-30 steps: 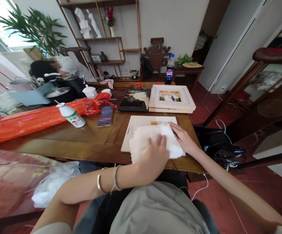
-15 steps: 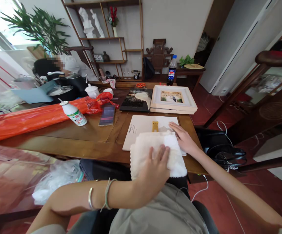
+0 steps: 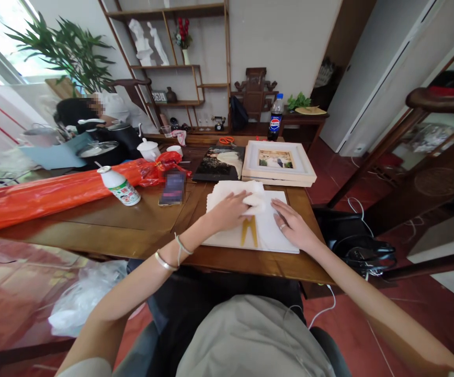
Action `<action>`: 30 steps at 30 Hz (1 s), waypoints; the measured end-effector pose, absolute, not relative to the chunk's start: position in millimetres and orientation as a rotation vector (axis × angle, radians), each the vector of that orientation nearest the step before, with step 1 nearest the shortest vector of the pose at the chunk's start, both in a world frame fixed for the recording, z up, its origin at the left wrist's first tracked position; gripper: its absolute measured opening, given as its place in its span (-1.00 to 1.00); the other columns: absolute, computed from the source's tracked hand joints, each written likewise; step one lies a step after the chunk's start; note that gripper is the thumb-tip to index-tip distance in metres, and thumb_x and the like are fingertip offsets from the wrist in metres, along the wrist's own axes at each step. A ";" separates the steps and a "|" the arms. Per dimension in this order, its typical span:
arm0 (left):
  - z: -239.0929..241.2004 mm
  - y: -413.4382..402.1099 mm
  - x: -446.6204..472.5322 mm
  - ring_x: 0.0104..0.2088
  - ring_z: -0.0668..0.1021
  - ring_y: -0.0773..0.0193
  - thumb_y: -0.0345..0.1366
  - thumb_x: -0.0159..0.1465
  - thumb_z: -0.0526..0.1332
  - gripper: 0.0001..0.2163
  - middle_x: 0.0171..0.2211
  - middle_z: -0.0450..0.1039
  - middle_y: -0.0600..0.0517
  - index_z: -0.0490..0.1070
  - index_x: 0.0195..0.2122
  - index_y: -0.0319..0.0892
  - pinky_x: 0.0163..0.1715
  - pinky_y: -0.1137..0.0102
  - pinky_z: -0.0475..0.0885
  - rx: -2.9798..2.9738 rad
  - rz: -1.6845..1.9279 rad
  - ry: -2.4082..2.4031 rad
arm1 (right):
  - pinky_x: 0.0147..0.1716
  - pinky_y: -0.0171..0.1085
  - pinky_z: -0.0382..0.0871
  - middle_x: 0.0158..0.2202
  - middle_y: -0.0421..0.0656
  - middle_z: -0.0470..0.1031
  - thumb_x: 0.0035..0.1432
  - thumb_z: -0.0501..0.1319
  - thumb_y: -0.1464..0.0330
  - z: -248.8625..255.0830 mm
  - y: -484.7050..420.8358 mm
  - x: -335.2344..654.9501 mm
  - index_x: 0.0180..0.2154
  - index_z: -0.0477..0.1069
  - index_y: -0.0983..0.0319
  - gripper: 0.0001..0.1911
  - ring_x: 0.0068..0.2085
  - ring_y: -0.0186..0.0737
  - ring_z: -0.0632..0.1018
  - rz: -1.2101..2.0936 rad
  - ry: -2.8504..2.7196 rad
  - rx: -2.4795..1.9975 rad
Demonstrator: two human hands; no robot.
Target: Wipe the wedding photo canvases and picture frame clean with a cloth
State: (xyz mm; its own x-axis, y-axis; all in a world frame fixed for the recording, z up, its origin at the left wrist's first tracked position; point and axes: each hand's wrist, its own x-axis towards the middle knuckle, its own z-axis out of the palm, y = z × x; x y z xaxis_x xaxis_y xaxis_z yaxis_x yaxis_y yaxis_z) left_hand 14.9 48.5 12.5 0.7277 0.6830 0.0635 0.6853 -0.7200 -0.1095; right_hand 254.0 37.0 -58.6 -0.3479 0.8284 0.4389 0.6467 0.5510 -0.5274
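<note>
A white fluffy cloth lies over the upper left of a flat white board on the table. My left hand presses down on the cloth, its fingers over a bunched part; how firmly they grip is partly hidden. Below that hand, a yellow forked piece shows on the board, its upper end covered. My right hand rests on the board's right side with fingers stretched out, holding nothing.
Behind the board lie a dark photo panel and a white framed photo. A cola bottle, phone, white bottle and red plastic-wrapped roll are on the wooden table. Another person rests at the far left.
My left hand has slid the cloth forward and left, from the near edge to the board's far side. The yellow piece's forked lower part is now uncovered. My right hand stays on the board.
</note>
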 end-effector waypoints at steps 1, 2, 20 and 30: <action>10.2 41.8 17.0 0.29 0.20 -0.08 -0.39 0.35 0.06 -0.75 0.25 0.18 -0.27 0.48 -0.07 -0.31 0.19 0.06 0.21 -2.776 -0.020 -1.102 | 0.26 0.13 0.16 0.24 -0.05 0.32 0.28 0.03 0.29 -58.8 37.0 254.1 0.18 0.31 0.17 -0.55 0.28 -0.01 0.28 0.342 -2.105 -1.179; 8.0 31.4 19.7 0.29 0.20 -0.11 -0.43 0.33 0.06 -0.74 0.27 0.15 -0.29 0.49 -0.07 -0.32 0.19 0.04 0.20 -2.745 -0.017 -1.086 | 0.26 0.12 0.16 0.24 -0.06 0.31 0.28 0.04 0.30 -58.9 37.0 254.5 0.18 0.31 0.16 -0.55 0.28 -0.01 0.28 0.341 -2.107 -1.179; -3.7 43.5 1.3 0.31 0.16 0.00 -0.33 0.34 0.10 -0.72 0.32 0.06 -0.22 0.45 0.01 -0.25 0.23 0.09 0.15 -2.761 -0.192 -1.137 | 0.27 0.08 0.15 0.23 0.02 0.32 0.28 0.01 0.29 -57.7 37.1 253.8 0.16 0.33 0.26 -0.54 0.28 -0.01 0.27 0.310 -2.133 -1.229; 3.0 -26.1 -3.5 0.34 0.08 -0.03 -0.38 0.28 0.15 -0.81 0.34 0.00 -0.18 0.56 -0.21 -0.24 0.26 0.08 0.09 -2.825 -0.041 -0.998 | 0.26 0.08 0.17 0.24 0.01 0.31 0.29 0.00 0.28 -58.2 37.4 254.9 0.17 0.31 0.25 -0.54 0.28 -0.03 0.28 0.285 -2.152 -1.235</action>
State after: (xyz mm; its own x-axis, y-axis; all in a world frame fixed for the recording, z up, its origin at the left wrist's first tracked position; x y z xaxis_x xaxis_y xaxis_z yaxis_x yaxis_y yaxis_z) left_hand -3.5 -26.1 3.0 0.7788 0.6229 0.0736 0.6269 -0.7687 -0.1268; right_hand 254.9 37.4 -58.2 -0.3593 0.8352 0.4162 0.6981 0.5366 -0.4740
